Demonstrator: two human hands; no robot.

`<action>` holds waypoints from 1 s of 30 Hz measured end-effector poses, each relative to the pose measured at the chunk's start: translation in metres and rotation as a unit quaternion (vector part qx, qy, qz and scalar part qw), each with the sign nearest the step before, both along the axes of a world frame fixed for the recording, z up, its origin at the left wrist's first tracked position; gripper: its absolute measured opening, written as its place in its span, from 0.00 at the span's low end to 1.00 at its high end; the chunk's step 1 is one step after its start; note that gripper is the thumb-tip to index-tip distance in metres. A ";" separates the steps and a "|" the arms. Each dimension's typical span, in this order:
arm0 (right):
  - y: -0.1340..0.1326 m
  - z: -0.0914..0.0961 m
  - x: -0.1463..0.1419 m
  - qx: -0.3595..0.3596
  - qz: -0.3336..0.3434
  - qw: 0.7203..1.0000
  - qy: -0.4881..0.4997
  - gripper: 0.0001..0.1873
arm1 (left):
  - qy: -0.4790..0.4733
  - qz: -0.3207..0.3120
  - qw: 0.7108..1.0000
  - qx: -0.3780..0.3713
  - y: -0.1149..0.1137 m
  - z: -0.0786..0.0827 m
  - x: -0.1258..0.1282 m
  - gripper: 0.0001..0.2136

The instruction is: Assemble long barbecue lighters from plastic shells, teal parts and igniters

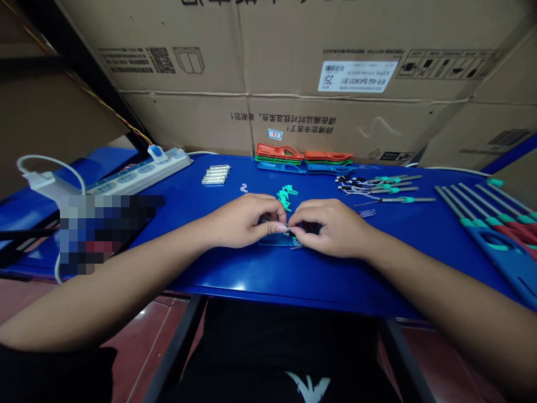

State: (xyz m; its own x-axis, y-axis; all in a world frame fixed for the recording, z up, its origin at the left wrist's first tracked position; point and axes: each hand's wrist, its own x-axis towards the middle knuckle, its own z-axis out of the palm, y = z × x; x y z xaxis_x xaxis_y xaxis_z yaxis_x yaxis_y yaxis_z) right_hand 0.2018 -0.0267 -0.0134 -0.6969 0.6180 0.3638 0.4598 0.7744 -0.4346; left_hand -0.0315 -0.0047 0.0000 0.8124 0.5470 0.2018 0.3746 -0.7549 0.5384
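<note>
My left hand (251,223) and my right hand (333,228) meet over the table, thumb and forefinger of each pinched on a small wired part (287,229) with pale wires. Its exact shape is mostly covered by the fingers. Just under the hands lies a blue lighter shell half (274,241), partly hidden, with more thin wires at its right end. Several small green plastic pieces (284,197) are heaped right behind my fingertips. To the right of my right hand is a small clear plastic piece (367,213).
Red, green and blue shell halves (279,151) are stacked by the cardboard box (188,117). Metal lighter tubes with wires (390,189) and stick lighters (499,224) lie at right. Clear cylinders (216,174), a pink piece (244,188) and a power strip (142,174) are left.
</note>
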 end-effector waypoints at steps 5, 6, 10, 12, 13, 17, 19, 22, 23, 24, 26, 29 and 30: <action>0.001 0.003 0.003 0.018 0.034 0.999 -0.026 0.08 | -0.010 0.006 1.000 0.010 0.005 0.000 -0.003 0.15; 0.001 0.003 0.003 0.027 0.040 0.998 -0.035 0.08 | -0.023 0.025 0.999 0.020 0.007 0.000 -0.005 0.16; 0.003 0.004 0.006 0.063 0.062 0.995 -0.052 0.10 | -0.068 0.092 0.993 0.029 0.014 0.000 -0.012 0.22; 0.003 0.003 0.007 0.073 0.072 0.993 -0.065 0.10 | -0.067 0.102 0.992 0.025 0.015 0.000 -0.013 0.23; 0.004 0.003 0.008 0.076 0.076 0.992 -0.073 0.10 | -0.064 0.103 0.992 0.025 0.016 -0.001 -0.014 0.24; 0.006 0.001 0.011 0.078 0.088 0.989 -0.091 0.11 | -0.044 0.092 0.994 0.026 0.016 -0.001 -0.013 0.23; 0.006 0.001 0.011 0.083 0.087 0.987 -0.103 0.11 | -0.022 0.085 0.996 0.031 0.016 0.000 -0.012 0.21; 0.007 0.000 0.010 0.094 0.072 0.986 -0.120 0.10 | 0.009 0.066 0.998 0.023 0.015 -0.001 -0.010 0.17; 0.007 -0.001 0.010 0.097 0.069 0.985 -0.124 0.10 | 0.018 0.058 0.998 0.012 0.014 -0.002 -0.008 0.16; 0.007 -0.002 0.010 0.099 0.069 0.984 -0.129 0.10 | 0.027 0.048 0.998 -0.001 0.013 -0.003 -0.007 0.15; 0.008 -0.002 0.010 0.100 0.069 0.983 -0.136 0.10 | 0.048 0.032 0.998 -0.023 0.011 -0.007 -0.004 0.13; 0.007 0.000 0.010 0.095 0.055 0.983 -0.145 0.11 | 0.063 0.017 0.997 -0.044 0.010 -0.012 -0.001 0.11; 0.006 0.001 0.010 0.090 0.050 0.984 -0.147 0.11 | 0.063 0.016 0.997 -0.051 0.010 -0.013 0.000 0.10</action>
State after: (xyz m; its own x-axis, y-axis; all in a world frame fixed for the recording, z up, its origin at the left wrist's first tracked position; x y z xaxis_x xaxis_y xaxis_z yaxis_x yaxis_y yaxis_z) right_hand 0.2121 -0.0202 -0.0123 -0.8426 0.4853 0.2336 0.4630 0.8742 -0.1462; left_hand -0.0317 0.0048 -0.0130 0.8100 0.5849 0.0414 0.4664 -0.6854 0.5591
